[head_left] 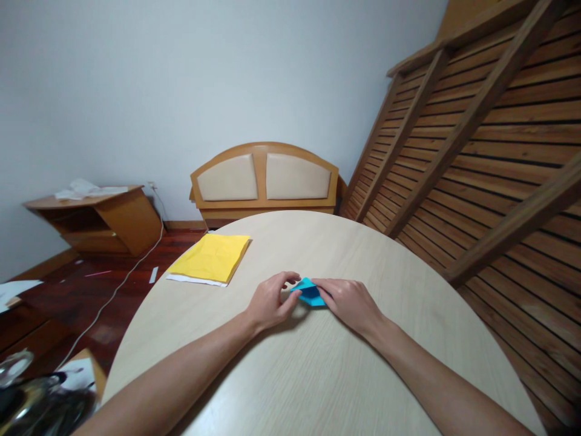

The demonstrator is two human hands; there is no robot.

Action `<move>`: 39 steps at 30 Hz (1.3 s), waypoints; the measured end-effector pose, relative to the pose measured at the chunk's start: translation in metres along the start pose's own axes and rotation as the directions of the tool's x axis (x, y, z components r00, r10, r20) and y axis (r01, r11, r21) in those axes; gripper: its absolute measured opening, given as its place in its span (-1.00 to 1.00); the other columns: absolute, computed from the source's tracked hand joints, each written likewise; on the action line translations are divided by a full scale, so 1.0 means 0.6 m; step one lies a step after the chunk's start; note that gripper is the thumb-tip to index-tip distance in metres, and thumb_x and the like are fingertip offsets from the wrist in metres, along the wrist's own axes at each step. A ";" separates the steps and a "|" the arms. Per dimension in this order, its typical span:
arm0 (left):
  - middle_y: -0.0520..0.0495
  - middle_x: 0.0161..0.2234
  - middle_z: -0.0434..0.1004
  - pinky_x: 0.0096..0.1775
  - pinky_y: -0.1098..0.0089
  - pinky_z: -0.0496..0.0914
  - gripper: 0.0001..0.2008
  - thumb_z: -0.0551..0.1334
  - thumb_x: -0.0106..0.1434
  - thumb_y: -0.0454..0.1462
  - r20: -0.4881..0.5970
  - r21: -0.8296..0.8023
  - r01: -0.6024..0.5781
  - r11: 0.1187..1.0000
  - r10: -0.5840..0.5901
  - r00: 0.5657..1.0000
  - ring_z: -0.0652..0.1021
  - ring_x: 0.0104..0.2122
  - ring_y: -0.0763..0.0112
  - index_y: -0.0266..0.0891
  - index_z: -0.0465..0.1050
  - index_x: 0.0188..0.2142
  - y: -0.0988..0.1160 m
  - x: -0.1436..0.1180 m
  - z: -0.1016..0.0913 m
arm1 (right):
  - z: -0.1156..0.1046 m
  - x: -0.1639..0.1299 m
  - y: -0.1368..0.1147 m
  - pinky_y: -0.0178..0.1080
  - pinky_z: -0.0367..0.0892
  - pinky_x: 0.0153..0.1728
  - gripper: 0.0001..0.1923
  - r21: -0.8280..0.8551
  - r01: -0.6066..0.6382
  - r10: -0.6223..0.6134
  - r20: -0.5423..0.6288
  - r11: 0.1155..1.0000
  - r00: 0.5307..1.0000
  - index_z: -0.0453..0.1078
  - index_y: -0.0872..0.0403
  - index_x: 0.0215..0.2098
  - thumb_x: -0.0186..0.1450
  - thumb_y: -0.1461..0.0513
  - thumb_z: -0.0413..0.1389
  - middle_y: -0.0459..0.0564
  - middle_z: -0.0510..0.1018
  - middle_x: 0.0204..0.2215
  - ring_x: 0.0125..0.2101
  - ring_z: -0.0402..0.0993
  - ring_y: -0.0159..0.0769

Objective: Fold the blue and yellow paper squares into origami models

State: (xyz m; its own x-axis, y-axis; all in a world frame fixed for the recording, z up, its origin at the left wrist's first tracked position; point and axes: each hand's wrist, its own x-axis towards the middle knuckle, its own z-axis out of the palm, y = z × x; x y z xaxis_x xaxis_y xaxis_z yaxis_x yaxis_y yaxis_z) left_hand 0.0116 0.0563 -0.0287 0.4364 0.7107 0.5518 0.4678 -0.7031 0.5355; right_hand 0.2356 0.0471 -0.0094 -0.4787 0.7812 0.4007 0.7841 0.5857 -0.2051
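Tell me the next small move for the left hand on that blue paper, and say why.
I'd probably close the left hand lightly on the blue paper at its left corner. The right hand already holds the right side, while the left fingertips stand apart from the thumb, so steadying both ends seems sensible.

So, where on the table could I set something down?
The table has bare top beyond the left hand and right hand, toward the headboard; right of the right hand, toward the slatted wooden frame; and between the forearms. It's crowded at left, under the yellow paper, and at centre, where both hands are at the blue paper.
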 end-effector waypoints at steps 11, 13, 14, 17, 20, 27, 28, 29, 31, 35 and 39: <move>-0.24 0.12 0.48 0.13 0.10 0.35 -0.52 -0.09 0.47 -0.09 0.139 -0.083 0.001 0.997 0.011 0.990 0.48 0.11 0.18 -0.24 0.34 0.19 -0.019 -0.001 0.000 | 0.007 -0.002 0.006 -0.11 0.51 -0.04 -0.66 0.226 -0.007 0.032 -0.108 0.974 0.994 0.50 -0.08 0.06 0.40 0.28 0.02 -0.07 0.63 -0.04 -0.09 0.61 -0.17; -0.22 0.12 0.48 0.15 0.11 0.34 -0.52 -0.14 0.49 -0.12 0.136 -0.101 0.005 0.995 0.009 0.991 0.48 0.12 0.21 -0.24 0.36 0.18 -0.020 -0.002 0.001 | 0.007 -0.001 0.006 -0.12 0.50 -0.03 -0.67 0.287 -0.022 0.059 -0.122 0.958 0.991 0.51 -0.09 0.04 0.39 0.27 0.02 -0.07 0.64 -0.06 -0.08 0.60 -0.19; -0.21 0.13 0.48 0.16 0.11 0.33 -0.51 -0.16 0.49 -0.13 0.136 -0.107 0.020 0.994 -0.005 0.991 0.47 0.13 0.23 -0.24 0.36 0.18 -0.019 -0.002 0.002 | 0.007 -0.001 0.006 -0.13 0.49 -0.03 -0.67 0.321 -0.030 0.074 -0.127 0.947 0.989 0.52 -0.09 0.03 0.39 0.27 0.02 -0.07 0.65 -0.07 -0.09 0.60 -0.19; -0.17 0.15 0.46 0.18 0.12 0.31 -0.52 -0.15 0.49 -0.12 0.162 -0.099 0.061 0.993 -0.045 0.986 0.46 0.14 0.24 -0.21 0.35 0.20 -0.018 0.000 0.004 | 0.007 0.000 0.004 -0.11 0.49 -0.03 -0.69 0.445 -0.057 0.128 -0.132 0.894 0.983 0.54 -0.07 0.00 0.38 0.25 0.03 -0.05 0.66 -0.10 -0.10 0.61 -0.18; -0.14 0.16 0.45 0.16 0.11 0.32 -0.53 -0.10 0.48 -0.08 0.211 -0.059 0.064 0.996 -0.050 0.976 0.46 0.13 0.21 -0.17 0.32 0.23 -0.015 0.001 0.003 | 0.011 0.002 -0.001 -0.11 0.48 -0.05 -0.71 0.575 -0.090 0.185 -0.109 0.813 0.977 0.57 -0.05 -0.06 0.36 0.23 0.05 -0.01 0.67 -0.13 -0.13 0.61 -0.17; -0.21 0.14 0.46 0.12 0.06 0.31 -0.49 -0.07 0.45 -0.02 0.230 -0.016 0.055 0.998 -0.050 0.972 0.47 0.09 0.12 -0.23 0.29 0.22 -0.009 0.001 0.000 | 0.016 0.006 -0.004 -0.12 0.47 -0.08 -0.73 0.756 -0.132 0.249 -0.042 0.641 0.968 0.58 0.02 -0.13 0.32 0.19 0.07 0.03 0.67 -0.17 -0.16 0.60 -0.18; -0.22 0.13 0.47 0.11 0.07 0.31 -0.49 -0.05 0.45 -0.02 0.232 -0.020 0.060 0.998 -0.054 0.971 0.48 0.09 0.12 -0.23 0.29 0.22 -0.008 0.001 -0.001 | 0.017 0.007 -0.003 -0.12 0.47 -0.08 -0.73 0.774 -0.136 0.252 -0.032 0.618 0.967 0.58 0.03 -0.13 0.32 0.19 0.07 0.03 0.67 -0.18 -0.17 0.60 -0.18; -0.22 0.12 0.48 0.10 0.07 0.32 -0.50 -0.03 0.44 -0.03 0.230 -0.020 0.069 0.997 -0.062 0.971 0.48 0.07 0.12 -0.24 0.29 0.21 -0.007 0.001 -0.001 | 0.017 0.008 0.000 -0.12 0.47 -0.09 -0.73 0.788 -0.141 0.255 -0.021 0.599 0.967 0.58 0.03 -0.13 0.32 0.18 0.07 0.04 0.66 -0.18 -0.17 0.60 -0.18; -0.22 0.08 0.51 0.08 0.09 0.34 -0.53 0.02 0.42 -0.05 0.215 -0.012 0.090 0.996 -0.085 0.973 0.51 0.02 0.12 -0.24 0.32 0.18 -0.005 0.002 -0.001 | 0.019 0.009 0.004 -0.11 0.47 -0.09 -0.73 0.800 -0.154 0.257 0.000 0.579 0.966 0.58 0.04 -0.14 0.31 0.17 0.08 0.04 0.66 -0.19 -0.18 0.59 -0.17; -0.19 -0.07 0.58 0.03 0.13 0.36 -0.62 0.09 0.40 -0.09 0.179 -0.009 0.093 0.996 -0.090 0.980 0.54 -0.09 0.17 -0.24 0.41 0.06 0.000 0.005 0.000 | 0.026 0.010 0.013 -0.10 0.47 -0.11 -0.73 0.799 -0.182 0.272 0.024 0.573 0.962 0.59 0.04 -0.16 0.29 0.15 0.10 0.06 0.67 -0.19 -0.19 0.59 -0.15; -0.16 -0.13 0.59 0.01 0.17 0.36 -0.68 0.17 0.35 -0.11 0.142 -0.039 0.096 0.995 -0.090 0.986 0.54 -0.13 0.20 -0.26 0.45 -0.02 0.001 0.005 0.001 | 0.032 0.010 0.018 -0.08 0.46 -0.10 -0.71 0.807 -0.212 0.294 0.050 0.552 0.954 0.61 0.05 -0.16 0.27 0.12 0.12 0.08 0.67 -0.18 -0.18 0.59 -0.12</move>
State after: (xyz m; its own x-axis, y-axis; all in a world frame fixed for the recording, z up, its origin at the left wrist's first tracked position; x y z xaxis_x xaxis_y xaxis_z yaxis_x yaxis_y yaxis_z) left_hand 0.0139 0.0581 -0.0269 0.4972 0.7673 0.4051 0.4770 -0.6317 0.6111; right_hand 0.2337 0.0623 -0.0264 -0.2461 0.9286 0.2776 0.2154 0.3316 -0.9185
